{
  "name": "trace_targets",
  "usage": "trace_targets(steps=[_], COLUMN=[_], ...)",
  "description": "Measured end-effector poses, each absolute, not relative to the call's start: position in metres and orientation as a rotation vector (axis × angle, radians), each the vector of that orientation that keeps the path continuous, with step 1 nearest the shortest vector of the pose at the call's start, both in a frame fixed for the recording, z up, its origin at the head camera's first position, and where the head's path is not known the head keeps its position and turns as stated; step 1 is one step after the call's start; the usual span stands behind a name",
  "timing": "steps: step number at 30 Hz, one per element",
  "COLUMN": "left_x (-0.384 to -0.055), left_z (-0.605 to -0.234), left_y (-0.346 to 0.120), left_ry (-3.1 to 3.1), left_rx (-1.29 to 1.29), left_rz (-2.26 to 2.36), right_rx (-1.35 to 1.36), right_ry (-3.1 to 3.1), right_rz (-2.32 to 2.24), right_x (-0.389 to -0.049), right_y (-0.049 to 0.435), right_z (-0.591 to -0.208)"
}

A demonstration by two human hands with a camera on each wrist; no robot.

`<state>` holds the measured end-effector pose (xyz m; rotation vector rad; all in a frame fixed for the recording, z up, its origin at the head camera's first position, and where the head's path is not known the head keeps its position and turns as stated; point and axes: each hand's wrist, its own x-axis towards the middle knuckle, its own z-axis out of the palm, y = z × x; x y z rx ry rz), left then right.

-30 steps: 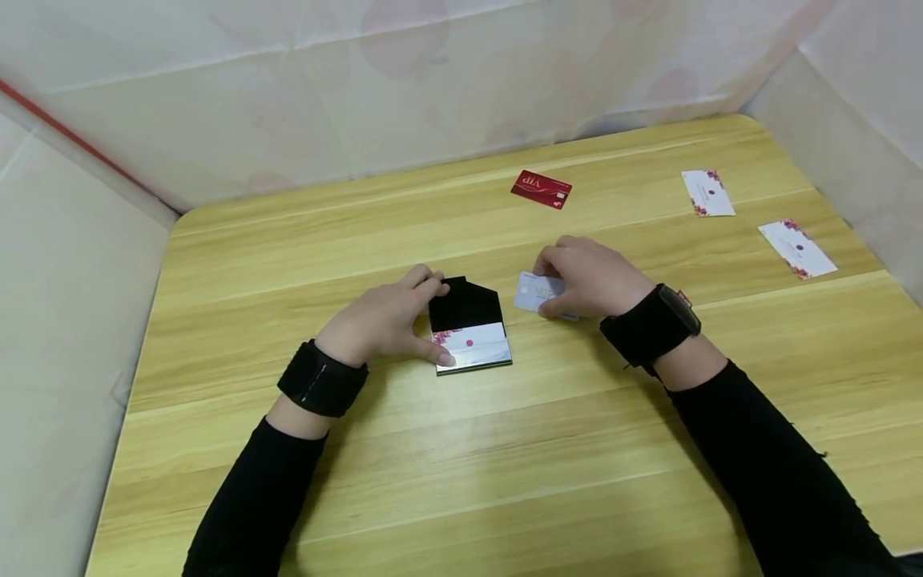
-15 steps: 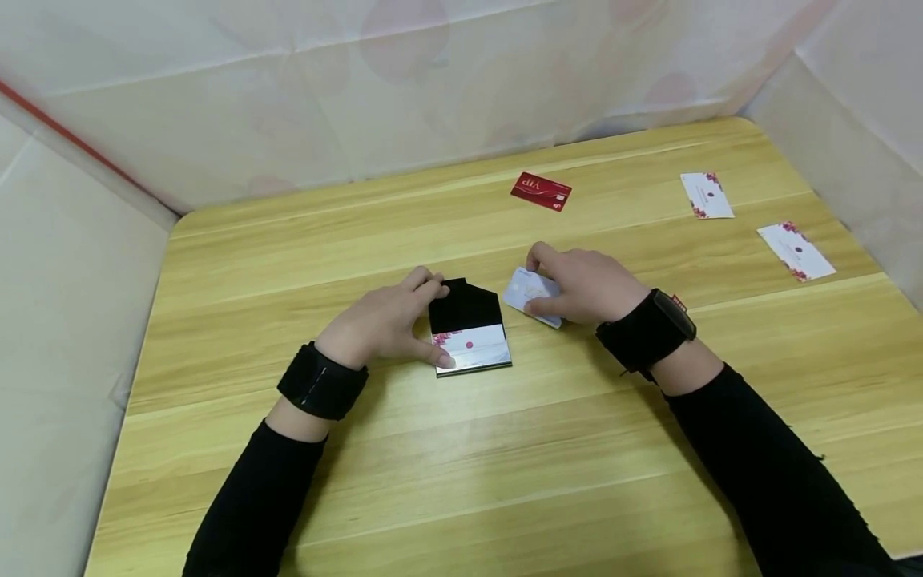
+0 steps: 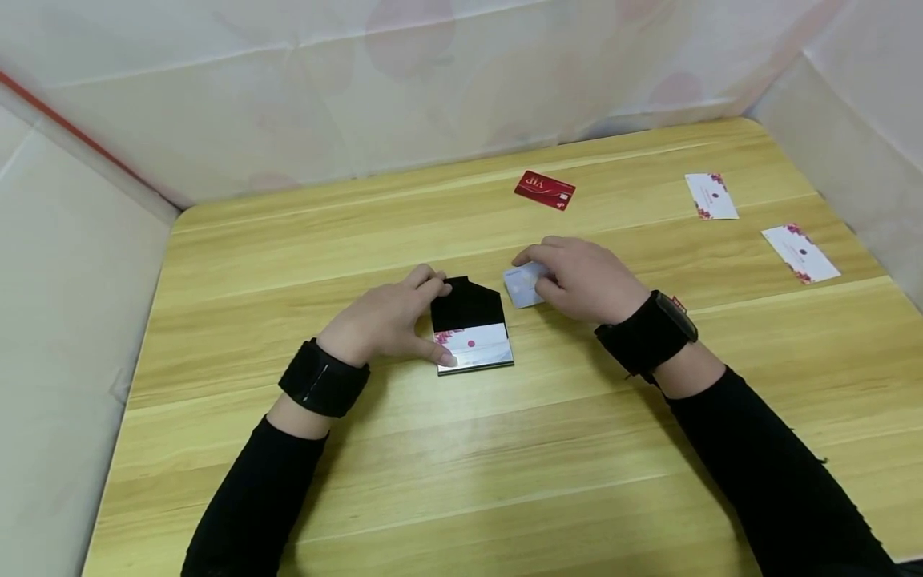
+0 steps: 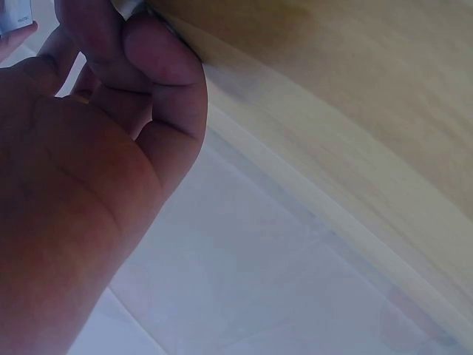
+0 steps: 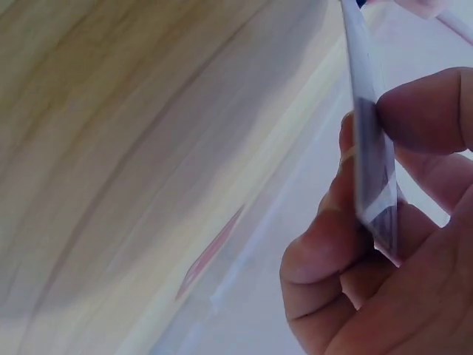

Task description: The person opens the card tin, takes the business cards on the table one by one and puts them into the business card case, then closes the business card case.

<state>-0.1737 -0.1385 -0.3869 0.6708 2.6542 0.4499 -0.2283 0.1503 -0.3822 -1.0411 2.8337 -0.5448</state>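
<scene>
A card case (image 3: 467, 306) lies opened on the wooden table, its black lid side away from me and a white business card (image 3: 486, 338) with pink flowers in its near side. My left hand (image 3: 378, 322) grips the case along its left side, thumb on the near edge, fingers curled at the far corner. Just right of the case, my right hand (image 3: 590, 279) pinches a pale bluish-white card (image 3: 522, 285) between thumb and fingers. In the right wrist view this card (image 5: 373, 140) stands nearly edge-on, thumb against one face and fingers behind.
A red VIP card (image 3: 544, 191) lies toward the table's back edge. Two white flowered cards, a farther one (image 3: 711, 196) and a nearer one (image 3: 800, 253), lie at the right. Pale cloth walls (image 3: 288, 112) stand behind the table and at its sides.
My right hand has brought the pale card leftward toward the case, turned it, and shifted its grip so fingers cover more of its right side. The left hand and case stay in place.
</scene>
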Motion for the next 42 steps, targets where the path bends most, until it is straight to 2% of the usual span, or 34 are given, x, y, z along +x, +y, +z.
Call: trace_targets(steps=[22, 31, 42], left_x=[-0.174, -0.173, -0.172], left_z=[-0.385, -0.383, -0.382], left_y=[-0.139, -0.137, -0.137], left_ry=[2.647, 2.649, 2.651], left_rx=[0.666, 0.66, 0.658], left_rz=[0.443, 0.438, 0.455], right_rx=[-1.254, -1.251, -1.39], right_ry=[2.877, 2.82, 2.639], right_rz=[-0.795, -0.882, -1.006], right_x=[-0.216, -0.211, -0.204], right_y=[0.139, 0.135, 0.126], right_z=[-0.374, -0.373, -0.381])
